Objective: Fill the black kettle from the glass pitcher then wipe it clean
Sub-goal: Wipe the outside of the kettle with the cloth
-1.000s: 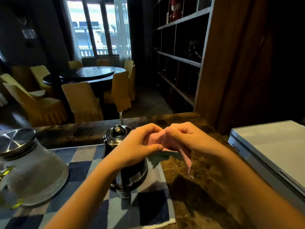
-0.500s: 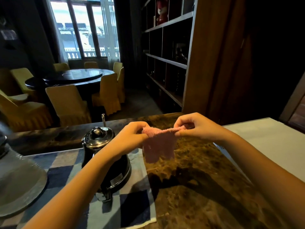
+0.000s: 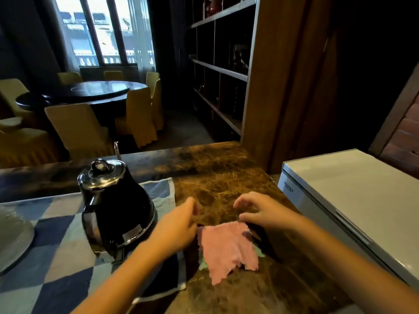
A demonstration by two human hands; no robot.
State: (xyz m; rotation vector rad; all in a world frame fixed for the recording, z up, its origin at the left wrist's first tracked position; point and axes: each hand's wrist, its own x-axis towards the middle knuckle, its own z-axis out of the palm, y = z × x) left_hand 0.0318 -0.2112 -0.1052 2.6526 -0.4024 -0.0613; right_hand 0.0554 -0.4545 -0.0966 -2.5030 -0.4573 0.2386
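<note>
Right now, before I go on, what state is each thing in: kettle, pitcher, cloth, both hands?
black kettle: upright on the checked mat, lid on.
glass pitcher: only its base shows, at the left edge.
pink cloth: opened out, on or just above the counter.
left hand: at the cloth's left corner; grip hidden.
right hand: fingers spread, thumb at the right corner.

Restaurant private dining room: round dark table (image 3: 90, 91) with glass turntable at 11 o'clock, ringed by yellow-covered banquet chairs (image 3: 77, 125); tall dark display shelving (image 3: 217, 71) at 12-1; marble service counter (image 3: 217, 182) in foreground; white chest freezer (image 3: 353, 189) at 3
</note>
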